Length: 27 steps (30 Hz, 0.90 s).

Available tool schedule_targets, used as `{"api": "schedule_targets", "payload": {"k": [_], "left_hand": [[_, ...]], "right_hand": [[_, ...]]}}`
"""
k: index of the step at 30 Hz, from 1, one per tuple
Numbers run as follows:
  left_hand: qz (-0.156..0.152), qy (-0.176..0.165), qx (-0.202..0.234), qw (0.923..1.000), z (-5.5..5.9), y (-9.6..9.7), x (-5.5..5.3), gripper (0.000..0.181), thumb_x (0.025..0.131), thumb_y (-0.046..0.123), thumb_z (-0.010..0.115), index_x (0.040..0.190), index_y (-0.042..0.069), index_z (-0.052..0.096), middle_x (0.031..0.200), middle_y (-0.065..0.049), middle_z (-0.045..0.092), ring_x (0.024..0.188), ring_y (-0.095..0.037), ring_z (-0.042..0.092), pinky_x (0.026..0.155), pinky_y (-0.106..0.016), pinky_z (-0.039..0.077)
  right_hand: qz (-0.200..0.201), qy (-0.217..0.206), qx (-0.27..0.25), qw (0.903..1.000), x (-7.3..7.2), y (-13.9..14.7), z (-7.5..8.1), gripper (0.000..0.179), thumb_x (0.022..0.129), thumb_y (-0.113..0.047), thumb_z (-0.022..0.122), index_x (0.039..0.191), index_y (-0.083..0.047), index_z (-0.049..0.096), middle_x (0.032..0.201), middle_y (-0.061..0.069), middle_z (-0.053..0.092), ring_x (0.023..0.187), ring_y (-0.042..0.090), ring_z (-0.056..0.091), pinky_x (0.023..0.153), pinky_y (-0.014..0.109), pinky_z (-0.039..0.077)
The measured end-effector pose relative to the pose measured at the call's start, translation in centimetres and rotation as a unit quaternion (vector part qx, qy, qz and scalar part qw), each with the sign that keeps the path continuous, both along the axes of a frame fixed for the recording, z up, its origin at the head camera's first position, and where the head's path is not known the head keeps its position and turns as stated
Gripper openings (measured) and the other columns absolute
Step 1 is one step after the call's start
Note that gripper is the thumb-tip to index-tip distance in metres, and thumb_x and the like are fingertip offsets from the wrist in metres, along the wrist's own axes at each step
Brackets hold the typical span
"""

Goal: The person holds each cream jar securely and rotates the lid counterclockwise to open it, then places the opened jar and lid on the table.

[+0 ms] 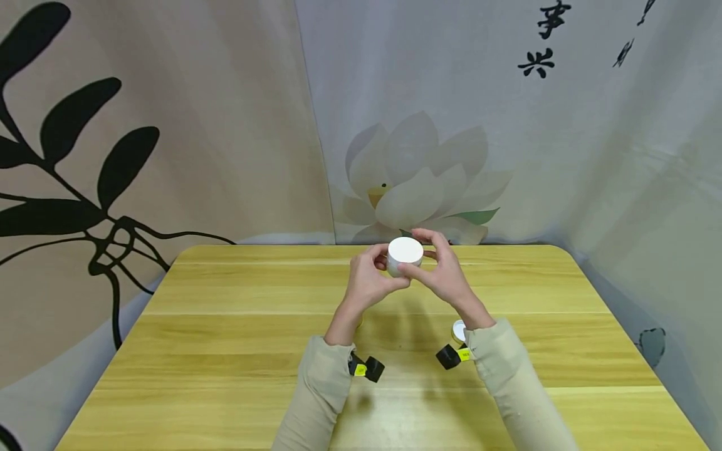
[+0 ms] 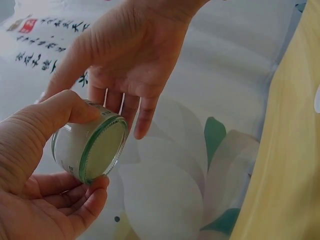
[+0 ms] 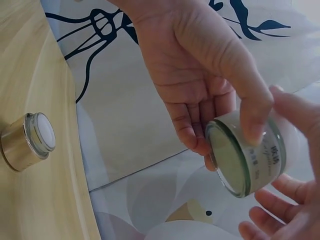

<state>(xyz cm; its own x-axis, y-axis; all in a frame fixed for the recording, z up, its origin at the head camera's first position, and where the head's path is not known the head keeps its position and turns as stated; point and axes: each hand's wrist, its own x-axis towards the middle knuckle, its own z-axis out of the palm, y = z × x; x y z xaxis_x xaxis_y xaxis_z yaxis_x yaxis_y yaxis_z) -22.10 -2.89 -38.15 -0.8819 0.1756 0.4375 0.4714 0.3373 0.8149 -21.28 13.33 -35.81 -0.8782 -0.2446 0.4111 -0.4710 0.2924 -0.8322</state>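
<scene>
A cream jar [image 1: 405,252] with a white lid is held up over the table, its round top towards the head camera. Both wrist views show its pale green glass base, and the right wrist view shows printing on its side. With thumb on one side and fingers curled on the other, my left hand [image 1: 369,279] grips the jar body. Around the lid end, my right hand [image 1: 442,269] has its thumb at the front and index finger behind. In the left wrist view several fingers of the right hand [image 2: 135,55] hang straighter beyond the jar.
A gold jar [image 3: 22,142] with a white top stands on the wooden table [image 1: 237,351]. Near the right forearm lies a small round white-topped item [image 1: 459,331] with a gold rim, partly covered by the sleeve. Printed curtains [image 1: 242,125] hang behind the table.
</scene>
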Motion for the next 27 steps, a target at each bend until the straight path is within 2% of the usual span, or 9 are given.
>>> {"api": "schedule_targets", "payload": {"k": [4,7,12,14,16,19,22,27], "left_hand": [[-0.001,-0.006,0.003,1.0,0.0,0.0,0.0,0.048,0.065,0.008,0.079,0.108,-0.005,0.063,0.09,-0.014,0.061,0.076,-0.023,0.056,0.071,-0.045,0.051],[0.0,-0.007,0.0,1.0,0.0,-0.1,0.1,0.048,0.065,0.009,0.079,0.109,-0.005,0.062,0.09,-0.013,0.061,0.076,-0.022,0.056,0.071,-0.042,0.051],[0.005,-0.004,-0.003,1.0,0.0,-0.2,0.0,0.048,0.065,0.01,0.079,0.109,-0.004,0.063,0.092,-0.013,0.062,0.076,-0.021,0.057,0.068,-0.03,0.051],[0.005,-0.003,-0.005,1.0,0.0,-0.1,0.0,0.049,0.065,0.011,0.079,0.109,-0.004,0.063,0.092,-0.012,0.062,0.077,-0.021,0.057,0.068,-0.028,0.05],[0.003,-0.003,-0.001,1.0,-0.1,-0.1,-0.1,0.049,0.065,0.01,0.079,0.109,-0.005,0.063,0.093,-0.013,0.062,0.077,-0.022,0.058,0.069,-0.032,0.052],[0.002,-0.005,0.002,1.0,-0.1,-0.1,-0.1,0.049,0.066,0.01,0.079,0.109,-0.005,0.063,0.093,-0.014,0.062,0.077,-0.022,0.058,0.07,-0.035,0.052],[0.007,-0.005,0.003,1.0,-0.2,-0.1,-0.1,0.049,0.065,0.01,0.08,0.109,-0.005,0.063,0.093,-0.013,0.063,0.077,-0.022,0.057,0.069,-0.031,0.051],[0.009,0.0,0.0,1.0,-0.3,-0.1,-0.1,0.048,0.066,0.01,0.079,0.109,-0.004,0.063,0.091,-0.012,0.063,0.075,-0.021,0.057,0.067,-0.024,0.049]], "right_hand": [[-0.023,0.003,-0.006,0.9997,1.0,-0.7,1.2,0.047,0.076,0.003,0.071,0.117,0.013,0.049,0.124,0.029,0.043,0.115,0.037,0.041,0.094,0.053,0.037],[-0.02,0.014,-0.005,0.9997,1.0,-0.6,1.2,0.043,0.076,0.005,0.071,0.114,0.013,0.054,0.124,0.028,0.044,0.115,0.036,0.042,0.092,0.049,0.038],[0.016,0.029,-0.01,0.9994,-0.4,0.2,-0.4,0.044,0.079,0.005,0.068,0.121,0.007,0.056,0.125,0.022,0.046,0.113,0.03,0.045,0.093,0.047,0.039],[0.025,0.031,-0.011,0.9991,-1.0,0.6,-1.3,0.047,0.08,0.004,0.067,0.126,0.004,0.054,0.127,0.02,0.047,0.113,0.029,0.046,0.094,0.048,0.039],[0.027,0.035,-0.011,0.999,-1.2,0.7,-1.6,0.051,0.081,0.003,0.067,0.129,0.002,0.052,0.128,0.019,0.047,0.113,0.028,0.046,0.095,0.05,0.038],[0.008,0.041,-0.015,0.999,-1.1,0.8,-1.8,0.052,0.08,0.002,0.068,0.13,0.002,0.051,0.128,0.019,0.047,0.115,0.03,0.045,0.097,0.053,0.036],[-0.027,0.047,-0.011,0.9985,-0.9,0.6,-1.7,0.051,0.078,0.001,0.071,0.126,0.004,0.054,0.126,0.021,0.049,0.116,0.033,0.045,0.096,0.055,0.035],[-0.07,0.047,0.011,0.9964,0.8,-0.4,0.2,0.044,0.074,0.001,0.075,0.114,0.009,0.06,0.116,0.024,0.054,0.109,0.036,0.048,0.092,0.051,0.038]]}}
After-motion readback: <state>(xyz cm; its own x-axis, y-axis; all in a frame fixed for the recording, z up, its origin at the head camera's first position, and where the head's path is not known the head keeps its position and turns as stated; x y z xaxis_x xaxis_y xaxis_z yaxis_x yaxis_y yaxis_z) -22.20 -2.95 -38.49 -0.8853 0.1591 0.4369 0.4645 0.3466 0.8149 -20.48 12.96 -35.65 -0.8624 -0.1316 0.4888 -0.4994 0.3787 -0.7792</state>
